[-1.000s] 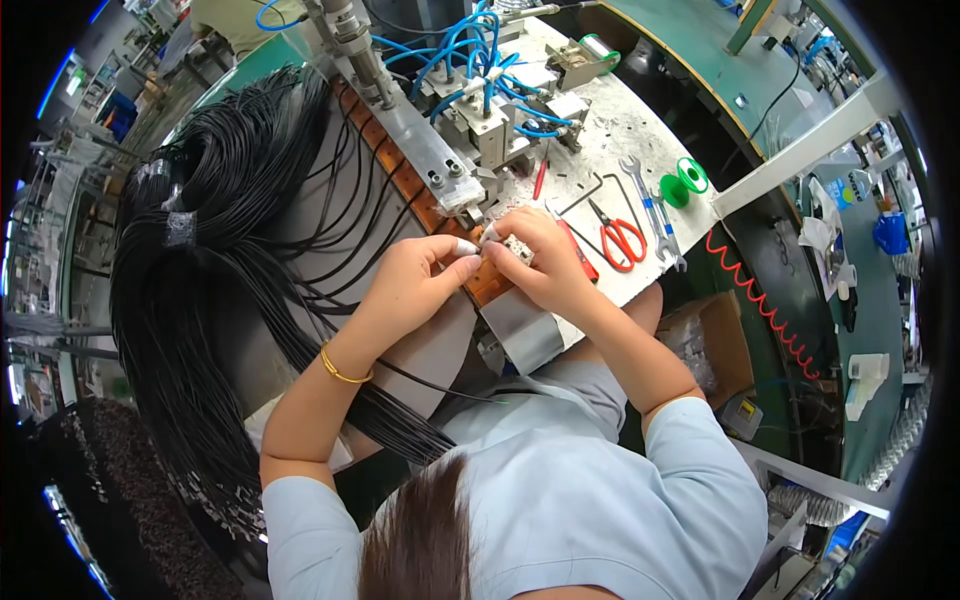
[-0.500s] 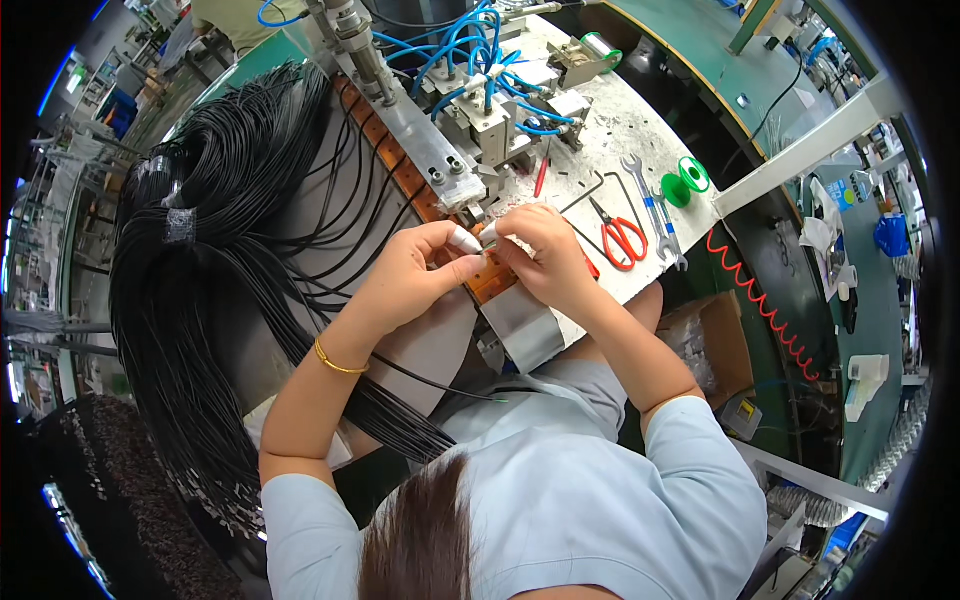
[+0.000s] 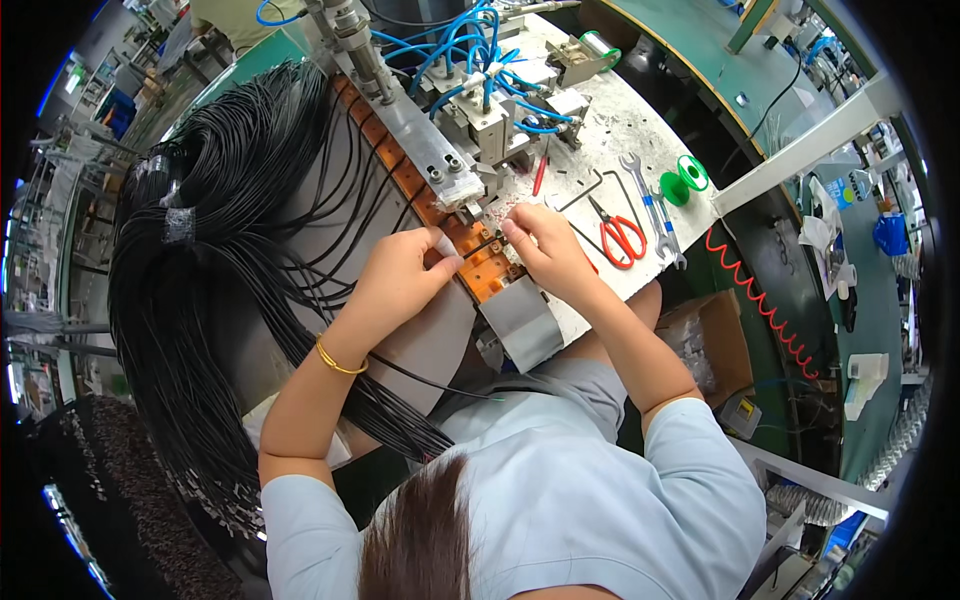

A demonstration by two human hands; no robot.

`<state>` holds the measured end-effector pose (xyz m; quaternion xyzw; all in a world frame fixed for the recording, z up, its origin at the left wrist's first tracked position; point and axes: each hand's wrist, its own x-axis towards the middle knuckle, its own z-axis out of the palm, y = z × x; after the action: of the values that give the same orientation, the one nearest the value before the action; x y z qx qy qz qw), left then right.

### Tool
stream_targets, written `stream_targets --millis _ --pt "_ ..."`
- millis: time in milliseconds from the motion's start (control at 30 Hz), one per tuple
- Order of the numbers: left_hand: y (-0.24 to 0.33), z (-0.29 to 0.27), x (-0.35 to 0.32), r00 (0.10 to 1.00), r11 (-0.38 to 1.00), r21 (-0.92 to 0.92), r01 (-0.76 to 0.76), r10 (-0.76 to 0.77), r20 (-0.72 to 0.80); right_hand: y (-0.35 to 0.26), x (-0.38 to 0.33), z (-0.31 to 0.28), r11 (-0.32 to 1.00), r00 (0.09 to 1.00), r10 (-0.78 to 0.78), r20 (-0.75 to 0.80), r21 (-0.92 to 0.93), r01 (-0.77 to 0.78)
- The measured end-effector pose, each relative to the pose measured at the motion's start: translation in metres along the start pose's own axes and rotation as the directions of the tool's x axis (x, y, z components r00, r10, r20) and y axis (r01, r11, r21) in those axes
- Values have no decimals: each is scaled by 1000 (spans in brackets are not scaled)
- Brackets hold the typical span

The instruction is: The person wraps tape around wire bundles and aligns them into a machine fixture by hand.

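Observation:
My left hand (image 3: pixel 398 278), with a white cover on a fingertip, pinches at the left edge of a copper-coloured rail (image 3: pixel 487 277). A dark strand like a black cable (image 3: pixel 484 246) crosses the rail from its fingertips toward my right hand (image 3: pixel 550 258). Thumb and index finger of the right hand are pressed together at the rail's other side, at the strand's far end. Just beyond both hands stands the metal head (image 3: pixel 452 184) of a machine with blue air tubes (image 3: pixel 447 72). The exact tips of the strand are hidden by fingers.
A thick bundle of black cables (image 3: pixel 165 330) hangs at the left, with single cables running to the rail. On the right of the bench lie red-handled scissors (image 3: pixel 624 242), wrenches (image 3: pixel 650 205), hex keys (image 3: pixel 590 192) and a green spool (image 3: pixel 685 181). A cardboard box (image 3: pixel 722 345) stands below.
My hands have moved apart, the left one leftward and the right one slightly right. More of the copper-coloured rail and the dark strand across it now show between them.

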<state>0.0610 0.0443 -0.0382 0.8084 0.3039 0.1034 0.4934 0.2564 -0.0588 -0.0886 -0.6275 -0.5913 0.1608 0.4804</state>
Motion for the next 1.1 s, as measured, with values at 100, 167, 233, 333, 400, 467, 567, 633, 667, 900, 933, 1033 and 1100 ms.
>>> stream_targets --millis 100,167,233,333,400,467,567,633,667,900,933,1033,1100 --pt "20 5 -4 996 955 297 19 9 -92 13 -3 8 998 999 34 31 49 -36" --pt "21 10 -6 990 946 324 -24 69 -126 20 -3 12 961 993 110 43 252 -118" --pt "24 12 -13 960 914 391 -107 197 -198 18 -1 13 970 993 108 46 216 -115" --pt "49 7 -30 840 898 276 -342 161 517 18 -2 8 983 992 121 39 137 -125" --pt "40 17 -46 799 851 293 -435 216 561 10 -3 3 988 986 153 -70 31 -151" --pt "34 25 -54 695 735 305 -606 302 652 -5 -3 -2 986 979 163 -121 -19 -166" --pt "44 10 -34 885 928 222 -298 181 429 -61 0 -15 923 924 -368 -105 -159 350" --pt "40 7 -23 945 982 141 -124 73 318 -124 5 -34 723 736 -676 37 -163 672" --pt "28 11 -18 969 997 65 -51 34 244 -150 6 -39 613 620 -785 -15 -170 772" --pt "32 7 -14 989 998 -66 24 -14 144 -216 6 -66 368 396 -917 42 -289 884" --pt "33 6 -13 992 998 -55 11 -4 125 -216 5 -63 363 392 -919 52 -282 888" --pt "34 4 -12 996 999 -33 -16 19 91 -212 7 -64 346 381 -921 85 -273 898" --pt "35 1 -14 995 999 -45 25 -20 95 -223 -10 -69 328 367 -924 110 -265 907"
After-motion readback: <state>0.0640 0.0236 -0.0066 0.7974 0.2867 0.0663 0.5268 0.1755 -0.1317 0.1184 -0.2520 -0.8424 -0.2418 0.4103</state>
